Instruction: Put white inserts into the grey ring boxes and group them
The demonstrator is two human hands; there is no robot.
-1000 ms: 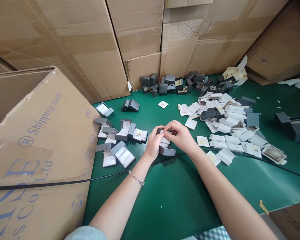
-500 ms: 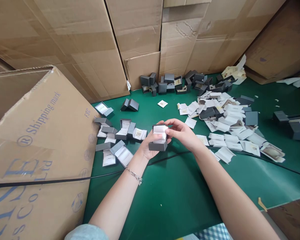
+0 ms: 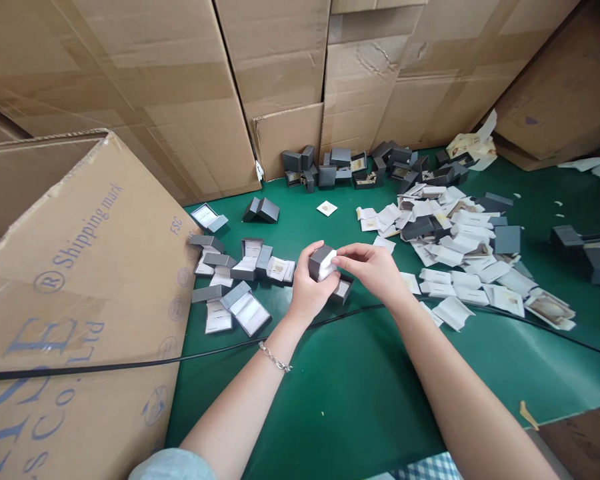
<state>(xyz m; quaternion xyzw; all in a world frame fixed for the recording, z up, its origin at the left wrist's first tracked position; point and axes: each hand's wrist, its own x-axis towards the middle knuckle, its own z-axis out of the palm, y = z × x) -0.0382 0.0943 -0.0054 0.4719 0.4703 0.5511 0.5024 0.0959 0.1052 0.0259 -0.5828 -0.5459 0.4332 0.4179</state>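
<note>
A small dark grey jewelry box (image 3: 319,259) stands hinged open in my left hand (image 3: 306,291), whose fingers wrap round its lid part. Its other half, showing a pale inside, sticks out below my fingers to the right. At the lid's mouth sits a white insert (image 3: 326,267). My right hand (image 3: 375,269) pinches the edge of this insert with thumb and fingertips. Left of my hands lie several opened grey boxes with white linings, among them an open box (image 3: 249,311) close to my left wrist.
A black cable (image 3: 220,348) crosses the green table (image 3: 340,393) below my hands. White paper inserts and cards (image 3: 447,250) are heaped at right. More grey boxes (image 3: 337,160) line the back, before tall cartons (image 3: 280,53). A large carton (image 3: 105,280) stands at left.
My left hand has turned the box, so its lid now tips toward my right hand and its other half faces right. My right hand stays at the white insert.
</note>
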